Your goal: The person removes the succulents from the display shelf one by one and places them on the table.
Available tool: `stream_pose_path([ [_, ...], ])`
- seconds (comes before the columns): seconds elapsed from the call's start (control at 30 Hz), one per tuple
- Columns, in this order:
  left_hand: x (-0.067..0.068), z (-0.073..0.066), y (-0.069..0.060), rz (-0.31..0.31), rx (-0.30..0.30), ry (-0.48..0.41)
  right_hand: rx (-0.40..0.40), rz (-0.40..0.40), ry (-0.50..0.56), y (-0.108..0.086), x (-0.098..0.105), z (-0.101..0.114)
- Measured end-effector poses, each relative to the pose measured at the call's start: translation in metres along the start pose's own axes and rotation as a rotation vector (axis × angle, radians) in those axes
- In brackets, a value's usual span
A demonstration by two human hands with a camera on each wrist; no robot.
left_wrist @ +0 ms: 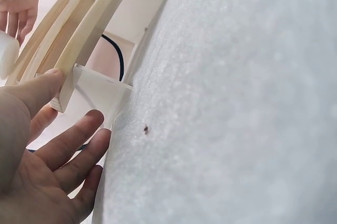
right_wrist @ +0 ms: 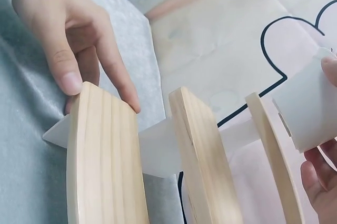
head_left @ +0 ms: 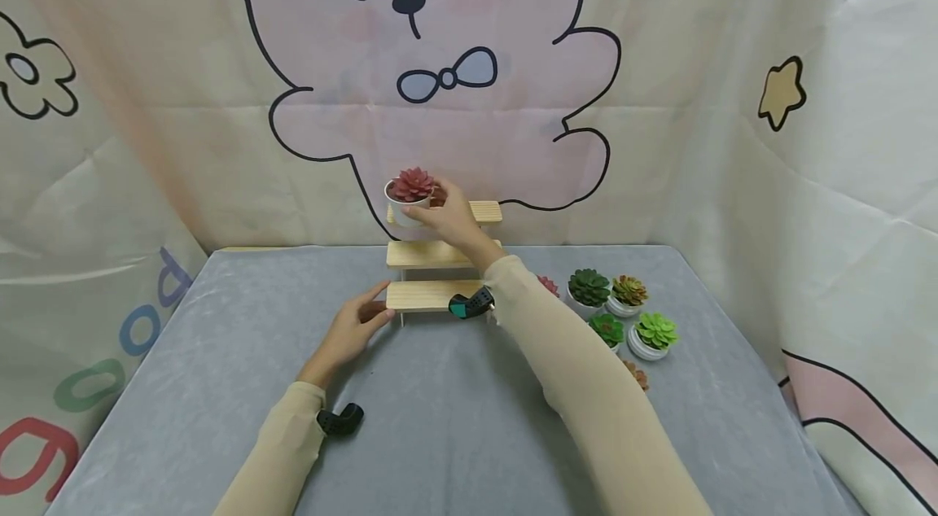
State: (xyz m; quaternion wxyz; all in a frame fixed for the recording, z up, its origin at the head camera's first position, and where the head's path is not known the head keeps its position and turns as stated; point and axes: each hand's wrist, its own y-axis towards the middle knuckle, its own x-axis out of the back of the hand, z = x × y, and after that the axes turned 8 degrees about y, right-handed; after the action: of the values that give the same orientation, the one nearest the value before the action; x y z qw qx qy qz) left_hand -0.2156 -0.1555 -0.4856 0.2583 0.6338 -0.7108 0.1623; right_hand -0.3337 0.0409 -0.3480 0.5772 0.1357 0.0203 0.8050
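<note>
A three-tier wooden stand (head_left: 423, 255) with pale plank shelves and whitish translucent supports stands at the back of the table. My right hand (head_left: 456, 221) holds a white pot (right_wrist: 305, 105) with a red succulent (head_left: 413, 184) at the left part of the top shelf. The pot's base is close to that shelf; whether it touches, I cannot tell. Darker red leaves show beside my right fingers, partly hidden. My left hand (head_left: 354, 326) pinches the left end of the lowest shelf (right_wrist: 105, 155) between thumb and index finger, its other fingers spread below.
Right of the stand are several potted succulents, among them a dark green one (head_left: 589, 287), a bright green one (head_left: 655, 330) and an orange-green one (head_left: 628, 290). My right sleeve (head_left: 579, 369) partly covers this group. A printed curtain (head_left: 659, 198) hangs behind the grey-covered table (head_left: 242, 321).
</note>
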Motion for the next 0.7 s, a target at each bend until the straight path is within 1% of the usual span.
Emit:
stream_pose_path([
  [0.17, -0.001, 0.0, 0.0, 0.006, 0.005, -0.004, 0.027, 0.005, -0.012, -0.006, 0.006, 0.002],
  [0.4, 0.0, 0.002, -0.001, 0.005, -0.002, 0.006, 0.068, 0.015, -0.051, -0.012, 0.015, 0.001],
  [0.57, 0.0, 0.001, -0.001, 0.008, -0.006, 0.005, 0.111, 0.04, -0.055, -0.017, 0.022, 0.006],
  [0.7, -0.001, 0.0, -0.002, 0.001, -0.013, -0.006, 0.122, 0.05, -0.059, -0.023, 0.028, 0.01],
])
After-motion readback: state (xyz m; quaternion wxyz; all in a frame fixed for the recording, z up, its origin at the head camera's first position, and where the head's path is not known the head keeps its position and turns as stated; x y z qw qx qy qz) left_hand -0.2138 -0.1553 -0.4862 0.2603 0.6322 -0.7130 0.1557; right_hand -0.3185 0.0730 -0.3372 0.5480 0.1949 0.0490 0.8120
